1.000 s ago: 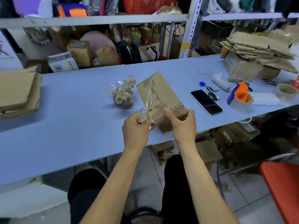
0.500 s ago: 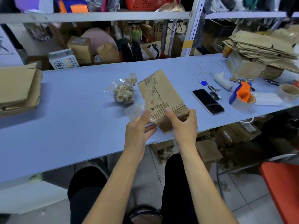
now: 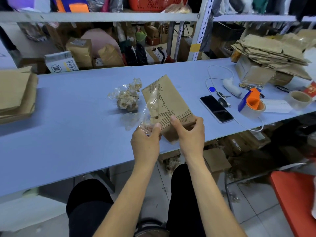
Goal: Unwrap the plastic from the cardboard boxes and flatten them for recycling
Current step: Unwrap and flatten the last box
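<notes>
Blue desk (image 3: pixel 68 117) carrying the work. Cardboard box (image 3: pixel 168 101) held above its near edge, long axis running away from the person. Right hand (image 3: pixel 189 132) grasps the box's near end; left hand (image 3: pixel 145 142), just beside, pinches the plastic strip (image 3: pixel 150 106) peeling off the box's left face.

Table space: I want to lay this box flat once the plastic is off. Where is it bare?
Bare table lies between the flattened cardboard stack at the left edge and the crumpled plastic wad. Right of the box it is crowded: phone, keys, tape dispenser, tape roll.
</notes>
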